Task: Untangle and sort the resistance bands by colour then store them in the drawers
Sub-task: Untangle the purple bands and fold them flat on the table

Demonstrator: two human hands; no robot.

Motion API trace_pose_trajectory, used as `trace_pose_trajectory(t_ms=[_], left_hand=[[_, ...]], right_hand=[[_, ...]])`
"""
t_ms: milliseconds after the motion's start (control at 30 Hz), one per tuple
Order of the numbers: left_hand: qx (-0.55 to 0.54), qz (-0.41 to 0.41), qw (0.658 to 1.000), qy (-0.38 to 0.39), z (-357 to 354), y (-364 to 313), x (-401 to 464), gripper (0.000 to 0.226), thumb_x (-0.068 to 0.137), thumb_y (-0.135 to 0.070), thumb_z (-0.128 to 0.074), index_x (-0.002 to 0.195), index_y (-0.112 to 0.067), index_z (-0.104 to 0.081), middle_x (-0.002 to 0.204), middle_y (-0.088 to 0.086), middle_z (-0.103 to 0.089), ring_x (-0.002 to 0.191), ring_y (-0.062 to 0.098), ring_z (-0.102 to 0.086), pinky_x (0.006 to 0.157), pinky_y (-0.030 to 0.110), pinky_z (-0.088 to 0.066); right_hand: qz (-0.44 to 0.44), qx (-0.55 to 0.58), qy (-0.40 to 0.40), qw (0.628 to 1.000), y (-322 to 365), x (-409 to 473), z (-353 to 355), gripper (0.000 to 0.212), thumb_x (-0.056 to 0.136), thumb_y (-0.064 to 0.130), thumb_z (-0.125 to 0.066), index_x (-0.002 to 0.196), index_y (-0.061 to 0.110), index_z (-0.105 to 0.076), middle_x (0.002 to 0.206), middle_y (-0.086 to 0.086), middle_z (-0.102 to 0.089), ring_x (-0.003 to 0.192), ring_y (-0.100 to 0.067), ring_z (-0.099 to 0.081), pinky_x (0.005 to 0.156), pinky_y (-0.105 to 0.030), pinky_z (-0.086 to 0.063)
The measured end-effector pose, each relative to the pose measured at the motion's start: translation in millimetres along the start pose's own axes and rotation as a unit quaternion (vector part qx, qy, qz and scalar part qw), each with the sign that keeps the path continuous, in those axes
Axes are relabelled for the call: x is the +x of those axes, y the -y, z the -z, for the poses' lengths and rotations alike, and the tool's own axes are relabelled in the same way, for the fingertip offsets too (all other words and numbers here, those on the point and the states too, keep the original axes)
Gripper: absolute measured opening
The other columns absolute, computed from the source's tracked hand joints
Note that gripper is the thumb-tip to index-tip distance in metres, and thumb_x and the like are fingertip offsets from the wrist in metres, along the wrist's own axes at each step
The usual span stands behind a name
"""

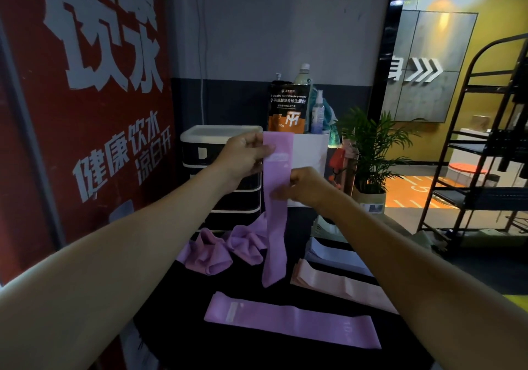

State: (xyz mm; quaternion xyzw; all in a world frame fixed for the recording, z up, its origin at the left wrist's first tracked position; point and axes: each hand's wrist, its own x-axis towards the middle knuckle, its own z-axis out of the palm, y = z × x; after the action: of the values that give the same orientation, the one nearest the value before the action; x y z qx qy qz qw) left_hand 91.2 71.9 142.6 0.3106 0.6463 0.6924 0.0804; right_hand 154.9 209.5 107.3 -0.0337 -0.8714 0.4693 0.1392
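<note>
While raised, both hands (245, 155) seemingly pinch band (275, 198).

red wall (85, 112): "健康饮水 凉白开" | black-orange pouch (288, 106): "multivitamin powder" | flat purple band (291, 319): "10"

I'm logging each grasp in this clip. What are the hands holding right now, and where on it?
Both hold one purple band hanging upright: the left hand pinches its top edge, and the right hand has its grip midway down its right side.
</note>
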Motion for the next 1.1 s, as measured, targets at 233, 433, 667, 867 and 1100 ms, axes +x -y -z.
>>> trace_pose_trajectory(t_ms=[233,433,667,867,1100], left_hand=[[-0.112,0.035,0.989,-0.089,17.9,1.6,-6.4,0.014,0.092,-0.008,-0.055,0.093,-0.021,-0.061,0.096,-0.001,-0.065,0.090,0.013,-0.062,0.069,0.025,-0.051],[-0.171,0.090,0.960,-0.201,48.3,32.5,-21.1,0.015,0.095,-0.006,-0.049,0.087,-0.018,-0.052,0.092,-0.001,-0.060,0.082,0.009,-0.059,0.060,0.022,-0.051],[-0.188,0.123,0.939,-0.259,59.9,68.2,-41.9,0.019,0.096,-0.005,-0.045,0.083,-0.018,-0.049,0.087,-0.001,-0.057,0.078,0.008,-0.055,0.069,0.024,-0.049],[-0.171,0.167,0.928,-0.285,49.9,101.6,-62.1,0.015,0.096,-0.002,-0.042,0.093,-0.014,-0.050,0.078,0.000,-0.051,0.066,0.008,-0.049,0.058,0.020,-0.050],[-0.140,0.237,0.928,-0.252,36.0,137.1,-93.8,0.016,0.093,0.000,-0.040,0.090,-0.008,-0.053,0.080,0.013,-0.055,0.066,0.022,-0.054,0.062,0.038,-0.056]], right_hand=[[-0.041,-0.082,0.045,0.995,-42.7,-8.3,-11.5,0.017,0.077,0.008,-0.074,0.074,-0.006,-0.064,0.072,-0.015,-0.058,0.070,-0.016,-0.047,0.063,-0.034,-0.044],[-0.011,-0.134,0.061,0.989,-44.7,-21.6,11.5,0.018,0.083,0.008,-0.067,0.072,0.008,-0.052,0.063,0.001,-0.041,0.056,-0.010,-0.035,0.049,-0.018,-0.029],[-0.046,-0.229,0.071,0.970,-85.6,-51.3,24.6,0.016,0.081,0.000,-0.064,0.097,-0.002,-0.065,0.080,-0.008,-0.055,0.072,-0.017,-0.048,0.064,-0.025,-0.038],[-0.137,-0.163,-0.003,0.977,-108.7,-86.2,26.8,0.018,0.091,0.007,-0.051,0.092,-0.007,-0.061,0.080,-0.013,-0.050,0.074,-0.022,-0.046,0.067,-0.030,-0.036],[-0.202,0.029,-0.131,0.970,-132.2,-126.9,20.0,0.013,0.087,-0.004,-0.055,0.077,0.004,-0.059,0.069,-0.011,-0.050,0.059,-0.017,-0.046,0.054,-0.025,-0.042]])
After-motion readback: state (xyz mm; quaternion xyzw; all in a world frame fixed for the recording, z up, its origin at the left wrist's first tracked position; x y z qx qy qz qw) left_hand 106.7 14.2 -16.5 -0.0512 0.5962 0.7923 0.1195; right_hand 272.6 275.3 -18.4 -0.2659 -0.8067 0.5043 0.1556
